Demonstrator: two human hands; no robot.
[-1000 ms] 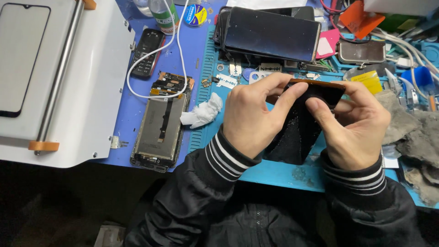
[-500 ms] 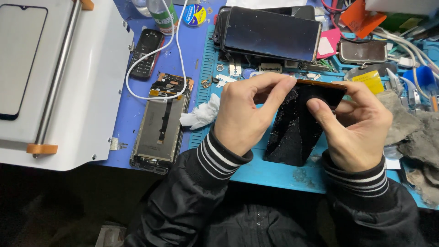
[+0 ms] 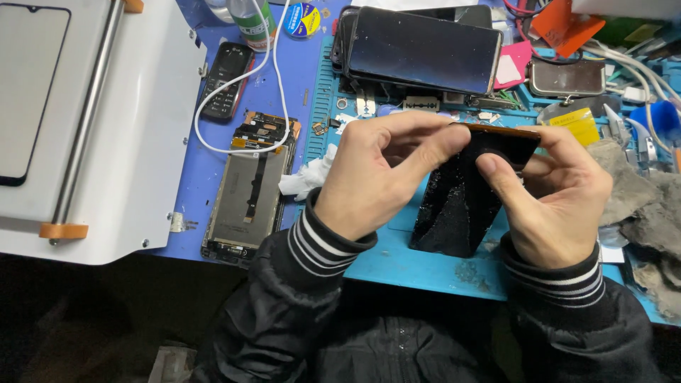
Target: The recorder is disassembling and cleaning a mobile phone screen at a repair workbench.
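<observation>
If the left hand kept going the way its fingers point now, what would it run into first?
The left hand points right, its fingers already pinching the top edge of the cracked black phone screen. Going straight on, it would likely meet the right hand gripping the same edge, though depth is hard to judge.

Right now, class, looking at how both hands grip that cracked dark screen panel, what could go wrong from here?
1. The cracked screen panel is pinched at its top edge by the left hand and right hand; bare fingertips may get cut on fragments.
2. Its lower end seems to rest on the blue mat; pressing could worsen the cracks.
3. Shards might fall onto the opened phone nearby.
</observation>
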